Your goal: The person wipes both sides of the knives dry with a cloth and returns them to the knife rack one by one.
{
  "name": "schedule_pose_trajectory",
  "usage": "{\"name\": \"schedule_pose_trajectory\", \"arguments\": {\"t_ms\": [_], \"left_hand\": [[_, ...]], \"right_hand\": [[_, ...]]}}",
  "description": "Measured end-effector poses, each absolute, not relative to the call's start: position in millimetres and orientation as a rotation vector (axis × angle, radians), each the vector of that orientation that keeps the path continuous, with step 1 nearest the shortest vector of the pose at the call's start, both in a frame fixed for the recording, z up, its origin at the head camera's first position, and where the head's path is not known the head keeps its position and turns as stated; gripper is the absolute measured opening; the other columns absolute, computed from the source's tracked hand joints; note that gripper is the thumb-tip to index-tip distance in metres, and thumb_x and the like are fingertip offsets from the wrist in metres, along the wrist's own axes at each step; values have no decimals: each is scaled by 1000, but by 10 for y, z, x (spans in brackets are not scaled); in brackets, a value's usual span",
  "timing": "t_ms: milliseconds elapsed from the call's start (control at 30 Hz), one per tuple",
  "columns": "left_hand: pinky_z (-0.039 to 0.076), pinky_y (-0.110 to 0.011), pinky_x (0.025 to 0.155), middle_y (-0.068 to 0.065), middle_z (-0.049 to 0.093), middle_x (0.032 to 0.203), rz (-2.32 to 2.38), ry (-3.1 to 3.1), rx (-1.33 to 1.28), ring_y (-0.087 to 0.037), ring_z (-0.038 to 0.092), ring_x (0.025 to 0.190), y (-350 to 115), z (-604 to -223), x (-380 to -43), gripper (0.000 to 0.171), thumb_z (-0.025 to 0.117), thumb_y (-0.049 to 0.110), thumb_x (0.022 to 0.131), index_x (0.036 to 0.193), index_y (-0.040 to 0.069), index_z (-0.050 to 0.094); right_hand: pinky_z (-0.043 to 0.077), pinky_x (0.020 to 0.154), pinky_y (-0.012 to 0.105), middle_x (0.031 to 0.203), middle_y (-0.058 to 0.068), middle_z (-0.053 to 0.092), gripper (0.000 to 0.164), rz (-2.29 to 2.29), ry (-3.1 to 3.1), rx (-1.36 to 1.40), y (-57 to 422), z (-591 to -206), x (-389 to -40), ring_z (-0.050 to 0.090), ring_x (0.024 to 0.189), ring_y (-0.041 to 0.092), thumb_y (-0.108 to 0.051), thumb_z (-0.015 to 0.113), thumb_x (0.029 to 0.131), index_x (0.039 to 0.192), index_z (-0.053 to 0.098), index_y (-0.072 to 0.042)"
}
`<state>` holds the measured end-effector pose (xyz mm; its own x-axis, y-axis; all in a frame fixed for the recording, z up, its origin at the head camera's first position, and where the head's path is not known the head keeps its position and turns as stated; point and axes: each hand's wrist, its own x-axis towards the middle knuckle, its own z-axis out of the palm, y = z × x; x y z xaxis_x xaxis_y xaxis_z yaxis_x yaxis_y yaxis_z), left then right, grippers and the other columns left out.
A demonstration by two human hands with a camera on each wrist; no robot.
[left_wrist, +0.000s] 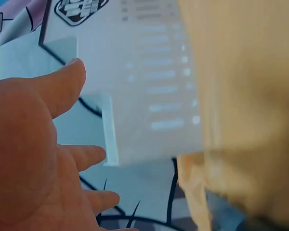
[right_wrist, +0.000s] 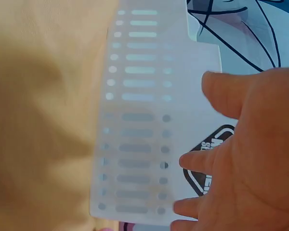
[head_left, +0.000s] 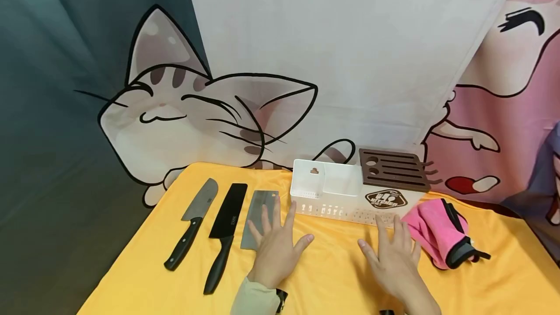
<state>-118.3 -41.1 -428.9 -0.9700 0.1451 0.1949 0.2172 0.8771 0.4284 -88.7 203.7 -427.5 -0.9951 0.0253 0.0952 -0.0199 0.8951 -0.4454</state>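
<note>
Both hands hover over the yellow cloth with fingers spread, holding nothing. My left hand (head_left: 277,252) is over the lower part of a grey cleaver blade (head_left: 262,213), whose handle is hidden behind it. My right hand (head_left: 393,261) is in front of a white knife rack (head_left: 328,205) with a brown slotted top (head_left: 393,169) and a kitchen logo. In the left wrist view, the spread fingers show before the rack's perforated side (left_wrist: 149,67). The right wrist view has the fingers near the logo (right_wrist: 202,163); contact cannot be told.
Left of the cleaver lie a black-bladed knife (head_left: 227,227) and a steel knife with a black handle (head_left: 194,222). A crumpled pink cloth with black trim (head_left: 437,232) lies right of the rack. Behind the yellow-covered table (head_left: 144,256) hangs a cartoon cat curtain (head_left: 350,52).
</note>
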Motion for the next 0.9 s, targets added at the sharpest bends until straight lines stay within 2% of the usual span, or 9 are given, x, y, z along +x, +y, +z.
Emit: {"name": "schedule_pose_trajectory", "arguments": {"t_ms": [200,333,533,667,767,900], "left_hand": [[-6,-72,94,-9,-4,154,-610,-2909,-206,-44,-5,136,-669,-4221,-1220,78,49,62,84,148,29,19],[-4,-74,93,-9,-1,154,-610,-2889,-190,-47,-3,136,-885,-4198,-1220,76,51,59,84,147,27,22],[-3,-75,92,-9,-5,154,-543,-2912,-159,-47,-2,136,-1136,-4196,-1260,77,44,64,85,148,27,19],[-10,-74,90,-9,-5,154,-539,-2925,-139,-48,-4,135,-1260,-4201,-1278,79,44,65,84,148,27,18],[-12,-75,89,-9,-5,154,-522,-2932,-136,-51,-5,134,-1365,-4217,-1288,79,44,65,84,148,25,18],[-9,-77,87,-9,-5,154,-484,-2940,-112,-55,-3,132,-1538,-4222,-1307,81,45,64,84,148,22,20]], "right_hand": [[-8,93,72,143,36,5,77,688,-2963,-56,2218,-4268,-879,-3,131,53,-54,36,94,144,19,1],[-13,92,71,142,40,0,77,652,-2979,-76,2385,-4282,-861,-7,130,55,-53,35,94,144,17,3],[-13,92,71,142,40,-2,77,590,-2980,-76,2588,-4332,-884,-7,129,56,-53,34,94,142,19,6],[-17,91,70,143,39,-1,78,531,-2952,-74,2682,-4362,-891,-9,130,54,-53,36,94,140,21,8],[-20,91,68,144,37,-2,78,501,-2934,-72,2772,-4361,-907,-13,131,51,-53,38,94,142,19,5],[-21,90,69,146,35,-5,74,471,-2928,-48,2906,-4357,-946,-18,131,50,-51,40,94,148,12,-9]]}}
